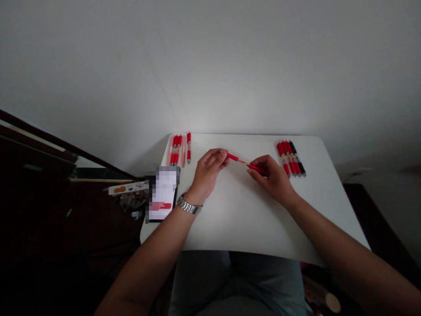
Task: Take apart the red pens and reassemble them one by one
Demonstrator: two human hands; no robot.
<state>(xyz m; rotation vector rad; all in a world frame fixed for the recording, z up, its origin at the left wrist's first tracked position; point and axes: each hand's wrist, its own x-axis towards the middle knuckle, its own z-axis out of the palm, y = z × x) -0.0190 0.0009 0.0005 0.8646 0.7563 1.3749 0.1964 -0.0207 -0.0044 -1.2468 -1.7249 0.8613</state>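
Note:
Over the table, my left hand [213, 161] pinches the red front section of a pen [233, 156]. A thin refill [242, 161], with a yellowish bit near its end, runs from that section toward my right hand [266, 171]. Closed fingers of the right hand hold a red pen barrel [255, 168] with a dark end. The refill's tip meets the mouth of this barrel; whether it is inside cannot be made out. The two red parts are in line, slanting down to the right, with the refill bridging them.
On the white table [230, 219], several red and pink pens [176, 149] lie at the back left. Several red pens and a black one [291, 158] lie side by side at the right. A phone [162, 193] rests at the left edge. A wall [230, 87] stands behind.

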